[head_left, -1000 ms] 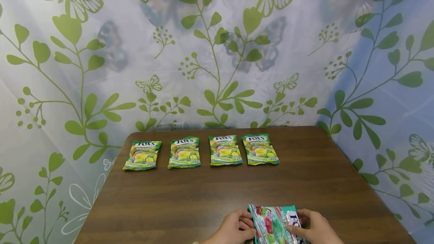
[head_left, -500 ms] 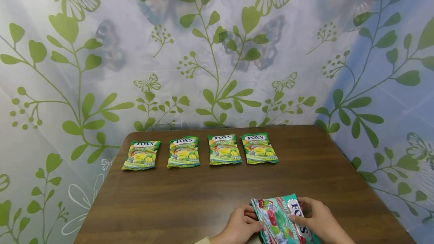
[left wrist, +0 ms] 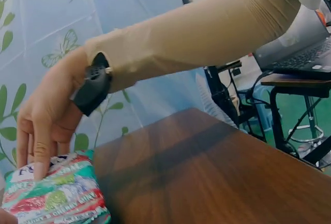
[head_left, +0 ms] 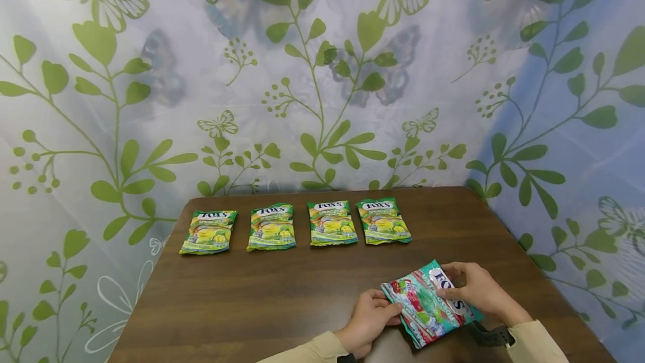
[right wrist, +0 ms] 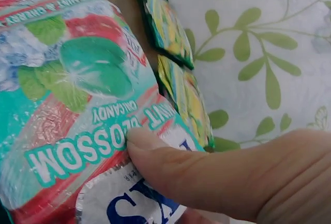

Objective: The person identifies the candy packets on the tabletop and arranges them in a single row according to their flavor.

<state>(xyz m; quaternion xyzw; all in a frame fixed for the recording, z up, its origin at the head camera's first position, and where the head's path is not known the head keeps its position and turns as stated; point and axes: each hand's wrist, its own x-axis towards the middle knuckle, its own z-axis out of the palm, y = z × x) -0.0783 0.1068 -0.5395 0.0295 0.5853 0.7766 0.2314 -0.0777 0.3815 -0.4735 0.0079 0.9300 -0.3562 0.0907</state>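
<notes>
A teal and red bag of Fox's candy [head_left: 428,304], with "Mint Blossom" lettering in the right wrist view, is tilted between both hands near the front of the table. My left hand [head_left: 370,318] pinches its left edge, thumb on the printed face. At the logo end, my right hand [head_left: 476,290] grips it; in the right wrist view the thumb [right wrist: 207,175] presses on the front while the other fingers are mostly hidden behind. The left wrist view has the right hand [left wrist: 46,115] above the same bag [left wrist: 57,195].
Several green and yellow Fox's Spring Tea candy bags [head_left: 209,232] lie in a row along the back of the brown table [head_left: 282,296]. A patterned curtain [head_left: 322,71] hangs behind. In the left wrist view a laptop [left wrist: 295,53] stands off to the side.
Both hands have moved the teal bag forward, away from the table's front edge, and slightly right. It has turned a little more diagonally. The green bags stay where they were.
</notes>
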